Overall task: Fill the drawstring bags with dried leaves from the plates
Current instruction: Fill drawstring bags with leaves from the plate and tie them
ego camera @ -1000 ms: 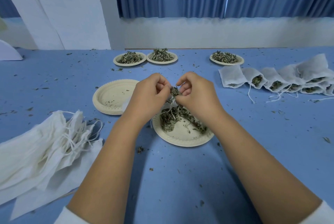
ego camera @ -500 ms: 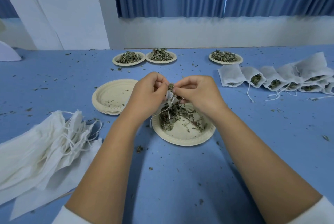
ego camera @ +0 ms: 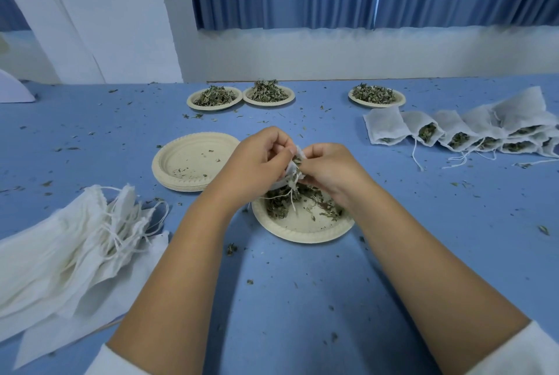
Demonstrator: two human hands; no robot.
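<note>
Since 1.0 s ago: both hands have dropped nearer the plate and closed together, and more white cloth shows between them. Head view: left hand point(ego camera: 257, 162) pinches the mouth of the drawstring bag point(ego camera: 289, 175), fingers curled round the cloth. The right hand point(ego camera: 329, 168) has thumb and fingers curled at the same mouth, apparently pinching dried leaves point(ego camera: 279, 206) into it; its fingertips are partly hidden. The bag hangs just over the far edge of the near plate point(ego camera: 302, 236), which sits mid-table, and its string point(ego camera: 292, 199) trails down into the leaf heap. Stack of emptied plates point(ego camera: 193, 159) is just left of it. Loose empty bags point(ego camera: 75, 241) lie at the left edge of the table point(ego camera: 302, 299). A row of filled bags point(ego camera: 453, 135) lies toward the right edge. Three full plates point(ego camera: 268, 95) stand along the far edge. Handling, as judged: the bag is thin, limp and nearly weightless, so it collapses unless its rim is held open; grip the hem beside the string, not the string itself. The leaves are brittle and scatter easily, so small pinches over the plate are safest.
</note>
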